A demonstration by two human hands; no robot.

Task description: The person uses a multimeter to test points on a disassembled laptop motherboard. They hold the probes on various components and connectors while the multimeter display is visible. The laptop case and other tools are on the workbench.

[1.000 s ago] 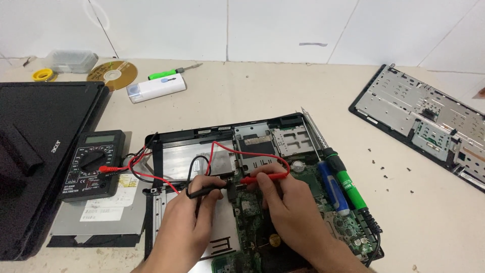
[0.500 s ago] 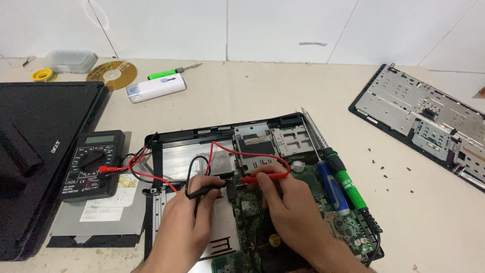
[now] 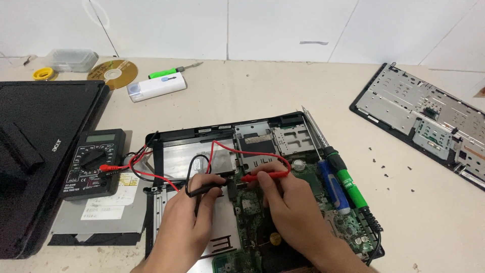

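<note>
Right now the left hand (image 3: 184, 222) pinches the black probe (image 3: 204, 189) between thumb and fingers, while the right hand (image 3: 288, 205) pinches the red probe (image 3: 262, 176), both tips meeting the green circuit board (image 3: 250, 207) in the opened laptop base (image 3: 202, 134) at the scene's centre. Red and black leads run toward nine o'clock to the black multimeter (image 3: 94, 163), and a green-handled soldering iron (image 3: 343, 172) lies at three o'clock of the hands.

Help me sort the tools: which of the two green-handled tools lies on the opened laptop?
The long green-and-black soldering iron, resting on the opened black laptop base beside the blue screwdriver. The small green screwdriver lies on the beige table.
</note>
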